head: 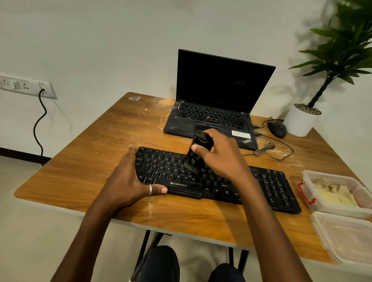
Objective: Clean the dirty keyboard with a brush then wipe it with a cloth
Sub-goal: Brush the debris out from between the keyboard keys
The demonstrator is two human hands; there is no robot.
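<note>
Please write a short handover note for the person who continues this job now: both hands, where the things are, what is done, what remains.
Left hand: flat on the keyboard's left end, steadying it.
Right hand: fingers closed on the black brush, bristles down on the middle keys.
Keyboard lies on the table in front of the laptop.
Done: brushing is under way.
Left: finish brushing, then wipe. A cloth-like item seems to lie in the open container on the right.

One keyboard [233, 181] near centre, one brush [196, 152] over it, two hands on the job, left [132, 176] and right [221, 156]. Far side: one laptop [216, 103], one mouse [276, 129], one plant [349, 53]. Right edge: two tubs, far [340, 193] and near [350, 238].
</note>
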